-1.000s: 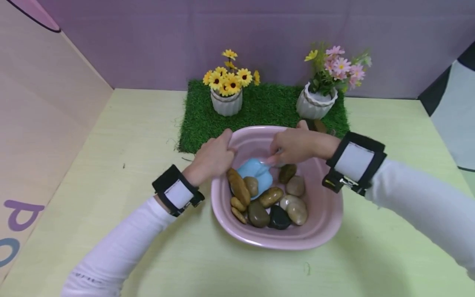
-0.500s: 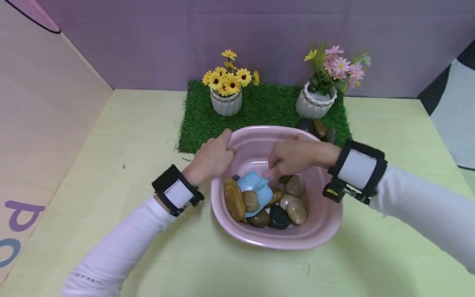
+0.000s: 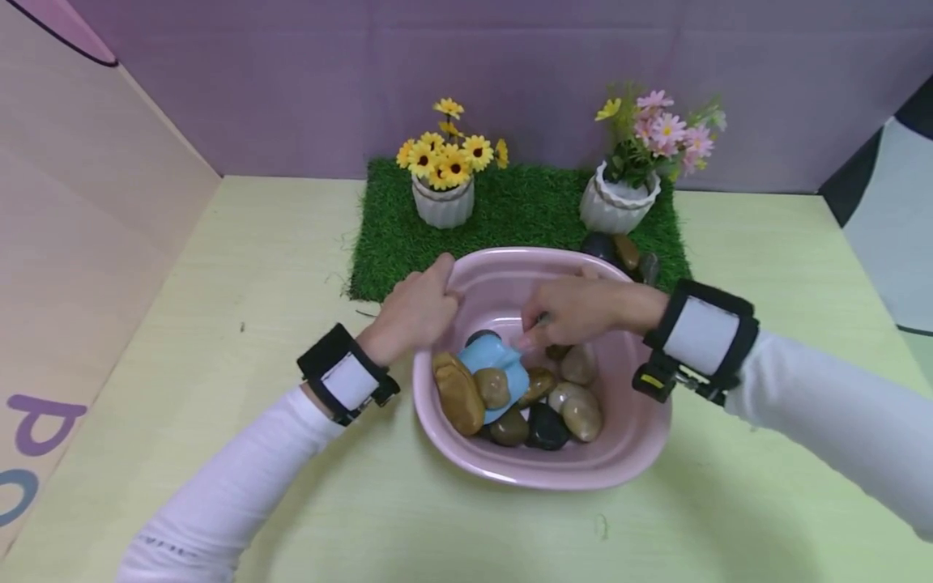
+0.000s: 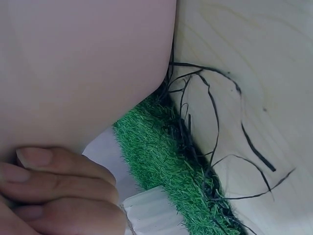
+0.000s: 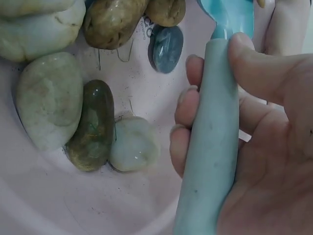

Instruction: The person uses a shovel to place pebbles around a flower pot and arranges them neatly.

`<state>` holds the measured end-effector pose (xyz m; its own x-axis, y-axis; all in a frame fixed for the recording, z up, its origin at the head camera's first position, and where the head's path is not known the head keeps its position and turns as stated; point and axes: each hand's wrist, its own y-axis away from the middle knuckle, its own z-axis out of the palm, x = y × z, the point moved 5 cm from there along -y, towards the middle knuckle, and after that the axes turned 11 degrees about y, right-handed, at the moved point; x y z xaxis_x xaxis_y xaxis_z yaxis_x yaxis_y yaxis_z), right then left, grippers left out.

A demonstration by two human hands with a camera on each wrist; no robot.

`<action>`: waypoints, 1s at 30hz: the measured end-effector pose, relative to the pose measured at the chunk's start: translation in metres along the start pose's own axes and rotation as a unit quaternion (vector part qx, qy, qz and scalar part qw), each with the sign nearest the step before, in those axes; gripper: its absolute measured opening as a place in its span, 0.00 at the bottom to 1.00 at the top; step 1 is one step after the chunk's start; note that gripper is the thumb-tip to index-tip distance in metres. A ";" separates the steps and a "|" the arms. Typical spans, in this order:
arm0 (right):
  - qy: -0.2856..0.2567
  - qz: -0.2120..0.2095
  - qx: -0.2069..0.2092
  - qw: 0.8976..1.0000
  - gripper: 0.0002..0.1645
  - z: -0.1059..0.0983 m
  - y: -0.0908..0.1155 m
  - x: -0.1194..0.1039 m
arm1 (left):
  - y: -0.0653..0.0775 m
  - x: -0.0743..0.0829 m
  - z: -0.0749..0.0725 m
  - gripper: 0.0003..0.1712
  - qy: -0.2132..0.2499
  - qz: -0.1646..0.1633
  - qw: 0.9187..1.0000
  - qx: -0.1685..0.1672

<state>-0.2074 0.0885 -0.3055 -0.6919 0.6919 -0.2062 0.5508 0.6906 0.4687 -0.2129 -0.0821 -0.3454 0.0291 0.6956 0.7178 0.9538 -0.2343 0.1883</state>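
My left hand (image 3: 415, 312) grips the left rim of a pink plastic basin (image 3: 543, 479). In the left wrist view its curled fingers (image 4: 73, 215) lie against the basin's wall. Inside the basin, my right hand (image 3: 572, 309) holds a blue toy shovel (image 3: 487, 353) by its pale handle (image 5: 210, 127), fingers and thumb wrapped round it. The shovel's blade bears a small tan stone (image 3: 492, 389). A large brown stone (image 3: 457, 394) leans by the left wall, beside the blade. Other smooth stones lie about the basin floor, among them a black stone (image 3: 547, 427) and a pale stone (image 3: 582, 416).
Behind the basin lies a green turf mat (image 3: 517, 194) bearing a pot of yellow flowers (image 3: 445, 202) and a pot of pink flowers (image 3: 615, 202). Several stones, including a brown one (image 3: 627, 251), sit at the basin's far right. A purple backdrop (image 3: 539, 73) stands behind the table (image 3: 291, 235).
The shovel blade has shifted toward me and slightly left, pushing the large brown stone toward the left wall. A dark stone now shows behind the blade. My left hand stays on the rim.
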 end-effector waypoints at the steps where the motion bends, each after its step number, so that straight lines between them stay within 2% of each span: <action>1: -0.003 -0.002 0.000 1.000 0.12 0.000 0.000 0.000 | 0.000 0.000 0.000 0.10 0.000 0.000 1.000 0.000; 10: -0.057 -0.018 -0.042 0.997 0.16 0.005 0.004 0.001 | 0.000 -0.001 0.001 0.11 0.007 0.004 1.000 -0.002; 14: -0.115 -0.034 -0.067 0.991 0.16 0.006 0.011 0.003 | -0.001 -0.002 0.001 0.12 0.011 0.000 1.000 -0.006; 17: -0.154 -0.024 -0.079 0.985 0.15 0.004 0.019 0.008 | -0.001 -0.002 0.000 0.12 0.010 -0.003 1.000 -0.007; 19: -0.158 -0.010 -0.079 0.984 0.14 0.003 0.022 0.011 | -0.001 -0.002 -0.001 0.12 0.005 -0.004 1.000 -0.006; 22: -0.148 -0.004 -0.069 0.987 0.15 0.006 0.020 0.012 | -0.001 -0.002 -0.001 0.12 0.003 -0.004 1.000 -0.005; 26: -0.074 -0.015 -0.034 0.997 0.18 0.009 0.012 0.005 | -0.001 -0.001 -0.001 0.12 0.005 0.000 1.000 -0.005; 30: -0.017 -0.010 0.009 1.000 0.14 0.006 0.008 -0.002 | -0.001 -0.001 0.000 0.11 0.001 0.003 1.000 -0.004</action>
<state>-0.1993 0.0941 -0.3064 -0.6864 0.6847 -0.2452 0.5456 0.7077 0.4489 -0.2140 -0.0823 -0.3468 0.0343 0.6921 0.7210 0.9508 -0.2448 0.1897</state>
